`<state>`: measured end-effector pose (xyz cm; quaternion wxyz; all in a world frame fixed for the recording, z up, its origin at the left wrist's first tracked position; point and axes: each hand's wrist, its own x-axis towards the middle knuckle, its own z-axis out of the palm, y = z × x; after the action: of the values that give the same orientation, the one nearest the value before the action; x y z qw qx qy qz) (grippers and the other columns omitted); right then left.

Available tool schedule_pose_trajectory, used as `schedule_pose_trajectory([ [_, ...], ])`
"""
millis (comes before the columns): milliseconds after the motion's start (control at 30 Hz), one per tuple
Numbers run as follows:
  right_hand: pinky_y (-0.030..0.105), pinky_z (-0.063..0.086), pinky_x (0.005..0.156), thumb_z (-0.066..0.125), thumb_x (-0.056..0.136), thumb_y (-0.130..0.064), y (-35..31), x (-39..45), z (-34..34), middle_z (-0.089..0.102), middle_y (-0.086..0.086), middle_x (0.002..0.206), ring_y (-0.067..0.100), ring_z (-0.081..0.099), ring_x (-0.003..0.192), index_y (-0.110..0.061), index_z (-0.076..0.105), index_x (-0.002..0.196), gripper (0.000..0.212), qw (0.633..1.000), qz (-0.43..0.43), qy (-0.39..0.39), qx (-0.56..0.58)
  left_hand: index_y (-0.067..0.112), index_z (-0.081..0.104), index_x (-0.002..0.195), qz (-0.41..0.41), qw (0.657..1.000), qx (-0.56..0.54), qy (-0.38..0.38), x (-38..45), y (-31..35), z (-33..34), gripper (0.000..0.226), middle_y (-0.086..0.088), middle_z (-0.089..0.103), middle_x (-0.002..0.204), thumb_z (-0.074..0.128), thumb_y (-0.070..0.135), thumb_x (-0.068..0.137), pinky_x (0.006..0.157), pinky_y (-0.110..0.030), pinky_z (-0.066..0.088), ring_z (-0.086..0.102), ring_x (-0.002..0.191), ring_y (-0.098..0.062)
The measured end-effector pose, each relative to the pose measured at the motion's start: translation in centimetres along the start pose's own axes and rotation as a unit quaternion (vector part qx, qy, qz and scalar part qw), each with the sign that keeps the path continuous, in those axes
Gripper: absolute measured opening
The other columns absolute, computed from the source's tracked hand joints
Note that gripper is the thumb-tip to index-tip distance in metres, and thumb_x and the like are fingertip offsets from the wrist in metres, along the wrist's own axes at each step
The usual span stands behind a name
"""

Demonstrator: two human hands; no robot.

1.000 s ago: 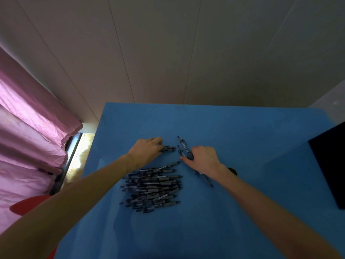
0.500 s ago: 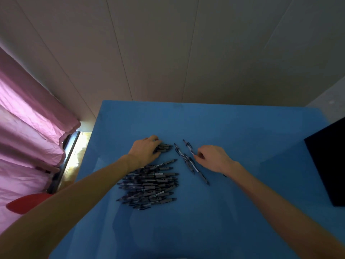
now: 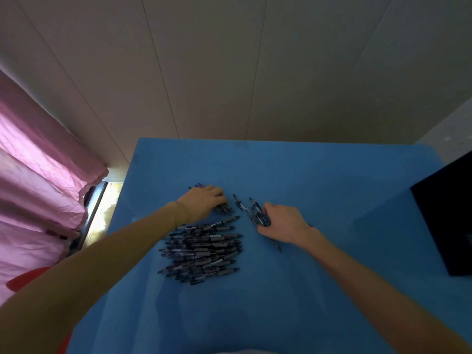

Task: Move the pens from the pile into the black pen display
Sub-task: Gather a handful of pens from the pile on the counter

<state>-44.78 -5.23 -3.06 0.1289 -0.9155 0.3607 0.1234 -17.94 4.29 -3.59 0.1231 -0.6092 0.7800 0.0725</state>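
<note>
Since half a second ago the right hand (image 3: 283,223) has closed back onto the loose pens (image 3: 258,213) right of the pile (image 3: 201,247), fingers curled round several; the gathering looks underway, none yet delivered. The left hand (image 3: 204,201) lies over a few more pens (image 3: 224,208) at the pile's far edge, its grip hidden. The black display (image 3: 449,221) stands well apart at the right, cut off by the frame

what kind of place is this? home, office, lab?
Probably a makeshift indoor recording setup rather than a shop: a plain blue-covered table set against a bare panelled beige wall, with a crumpled pink curtain over a window at one side.
</note>
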Motion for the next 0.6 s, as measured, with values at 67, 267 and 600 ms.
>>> schedule_pose_trajectory([
  [67, 0.031, 0.047, 0.058, 0.056, 0.091, -0.053, -0.4, -0.1, 0.3, 0.058, -0.005, 0.081, 0.015, 0.059, 0.070, -0.018, 0.050, 0.104, 0.038, 1.000, 0.020, 0.006, 0.004, 0.021, 0.042, 0.152, 0.002, 1.000, -0.013, 0.002, -0.2, 0.0, 0.4, 0.059, -0.005, 0.037, 0.154, 0.046, -0.004, 0.098, 0.088, -0.040, 0.052, 0.042, 0.131, -0.031],
  [267, 0.031, 0.043, 0.053, 0.054, 0.093, -0.056, -1.0, 0.1, 1.1, 0.062, -0.002, 0.083, 0.017, 0.061, 0.069, -0.018, 0.048, 0.099, 0.039, 0.995, 0.072, 0.040, 0.047, 0.023, 0.051, 0.145, -0.024, 0.991, -0.129, 0.010, -1.0, 0.2, 1.0, 0.051, -0.001, 0.040, 0.154, 0.051, 0.011, 0.096, 0.102, -0.043, 0.047, 0.040, 0.136, -0.027],
  [600, 0.032, 0.046, 0.052, 0.045, 0.095, -0.068, -2.8, 3.3, 1.3, 0.051, 0.010, 0.118, 0.022, 0.058, 0.074, -0.019, 0.009, 0.160, 0.089, 0.995, 0.046, 0.077, -0.036, 0.018, 0.012, 0.161, -0.356, 0.887, -0.292, 0.042, 0.4, 1.0, 0.3, 0.085, -0.012, 0.012, 0.167, 0.047, 0.062, 0.099, 0.110, -0.055, 0.040, 0.021, 0.150, -0.037],
])
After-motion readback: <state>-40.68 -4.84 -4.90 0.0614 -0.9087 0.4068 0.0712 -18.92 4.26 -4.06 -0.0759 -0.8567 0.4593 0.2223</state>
